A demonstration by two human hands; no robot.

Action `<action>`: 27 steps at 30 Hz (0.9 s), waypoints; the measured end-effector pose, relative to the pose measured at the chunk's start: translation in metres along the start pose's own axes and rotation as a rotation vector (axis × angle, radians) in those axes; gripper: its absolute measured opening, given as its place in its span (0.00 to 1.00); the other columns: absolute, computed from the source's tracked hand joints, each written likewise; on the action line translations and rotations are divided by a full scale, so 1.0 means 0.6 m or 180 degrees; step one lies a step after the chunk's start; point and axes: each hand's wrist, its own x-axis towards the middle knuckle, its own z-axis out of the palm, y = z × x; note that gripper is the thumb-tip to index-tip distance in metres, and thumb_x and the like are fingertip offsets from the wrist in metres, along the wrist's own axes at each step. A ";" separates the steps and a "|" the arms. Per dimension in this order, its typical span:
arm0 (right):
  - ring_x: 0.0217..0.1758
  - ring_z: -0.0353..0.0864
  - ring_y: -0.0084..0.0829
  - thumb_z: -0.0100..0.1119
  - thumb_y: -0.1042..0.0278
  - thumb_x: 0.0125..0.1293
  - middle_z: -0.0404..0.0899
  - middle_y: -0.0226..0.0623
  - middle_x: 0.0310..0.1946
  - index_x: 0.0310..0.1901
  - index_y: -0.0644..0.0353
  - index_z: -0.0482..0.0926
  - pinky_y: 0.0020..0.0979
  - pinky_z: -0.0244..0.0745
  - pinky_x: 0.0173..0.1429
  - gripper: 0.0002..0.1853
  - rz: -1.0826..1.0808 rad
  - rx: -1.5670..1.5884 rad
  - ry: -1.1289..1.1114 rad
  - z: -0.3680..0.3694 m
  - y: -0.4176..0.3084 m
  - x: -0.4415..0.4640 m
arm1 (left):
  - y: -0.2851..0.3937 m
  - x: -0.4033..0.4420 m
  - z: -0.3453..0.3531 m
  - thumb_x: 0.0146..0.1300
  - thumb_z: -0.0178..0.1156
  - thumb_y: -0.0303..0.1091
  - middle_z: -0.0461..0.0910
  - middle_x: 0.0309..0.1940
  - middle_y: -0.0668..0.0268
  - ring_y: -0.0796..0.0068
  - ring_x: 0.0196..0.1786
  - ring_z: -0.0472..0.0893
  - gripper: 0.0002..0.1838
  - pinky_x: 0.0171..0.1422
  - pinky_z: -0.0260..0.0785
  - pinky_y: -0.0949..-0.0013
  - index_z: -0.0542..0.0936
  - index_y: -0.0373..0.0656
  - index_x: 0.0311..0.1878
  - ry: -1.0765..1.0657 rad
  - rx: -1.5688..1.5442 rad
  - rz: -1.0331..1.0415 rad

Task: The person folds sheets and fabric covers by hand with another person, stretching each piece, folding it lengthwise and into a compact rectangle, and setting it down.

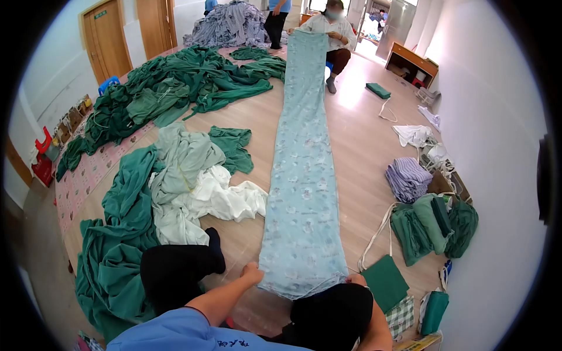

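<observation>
A long light-blue patterned sheet (301, 175) stretches from my lap across the room, pulled into a narrow strip. My left hand (252, 273) is closed on its near left corner. At the near right corner my right hand (356, 280) grips the edge beside my knee, its fingers partly hidden. The far end is held up by a seated person (332, 26) in a white top and a mask, with both hands at the cloth's top edge.
Left lie a white cloth (228, 196), pale green cloth (181, 155) and a heap of dark green cloth (170, 82). Right are folded green cloths (385, 282), a striped bundle (408, 179) and green bundles (430, 225). Behind, another person (276, 20) stands near a striped pile (228, 24).
</observation>
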 end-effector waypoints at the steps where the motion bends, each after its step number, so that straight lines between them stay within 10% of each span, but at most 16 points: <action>1: 0.37 0.80 0.43 0.63 0.57 0.45 0.80 0.43 0.30 0.30 0.56 0.82 0.36 0.74 0.42 0.13 -0.0082 -0.0064 -0.0015 0.003 -0.001 0.010 | 0.010 0.005 -0.005 0.47 0.59 0.40 0.78 0.41 0.54 0.56 0.47 0.77 0.16 0.49 0.69 0.62 0.78 0.40 0.38 -0.0157 0.0112 -0.0026; 7: 0.55 0.70 0.42 0.65 0.63 0.45 0.72 0.42 0.48 0.42 0.50 0.79 0.38 0.69 0.55 0.18 -0.0469 -0.1054 -0.0763 0.005 -0.009 0.029 | 0.029 0.061 -0.008 0.51 0.58 0.43 0.80 0.30 0.57 0.65 0.29 0.82 0.16 0.41 0.72 0.66 0.78 0.42 0.39 -0.1230 0.1075 -0.0249; 11: 0.46 0.77 0.39 0.65 0.62 0.48 0.76 0.45 0.42 0.42 0.58 0.78 0.36 0.72 0.51 0.18 -0.0158 -0.0025 -0.0551 -0.027 -0.045 0.074 | 0.044 0.122 -0.006 0.53 0.57 0.45 0.80 0.24 0.60 0.69 0.21 0.80 0.17 0.34 0.73 0.66 0.77 0.41 0.40 -0.0817 0.0280 -0.0109; 16: 0.34 0.79 0.26 0.61 0.66 0.54 0.80 0.37 0.30 0.40 0.65 0.78 0.26 0.73 0.40 0.14 -0.0250 0.1277 0.0078 -0.035 -0.072 0.166 | 0.082 0.195 -0.012 0.60 0.52 0.44 0.77 0.30 0.56 0.58 0.30 0.80 0.16 0.33 0.74 0.60 0.70 0.42 0.45 -0.1266 -0.2828 -0.0660; 27: 0.36 0.79 0.32 0.50 0.55 0.64 0.78 0.37 0.35 0.41 0.60 0.72 0.34 0.75 0.37 0.15 0.1327 0.3915 -0.0477 0.036 -0.120 0.211 | 0.036 0.250 0.018 0.63 0.41 0.57 0.73 0.45 0.46 0.46 0.47 0.75 0.27 0.48 0.69 0.50 0.68 0.40 0.48 -0.1561 -0.4685 -0.0973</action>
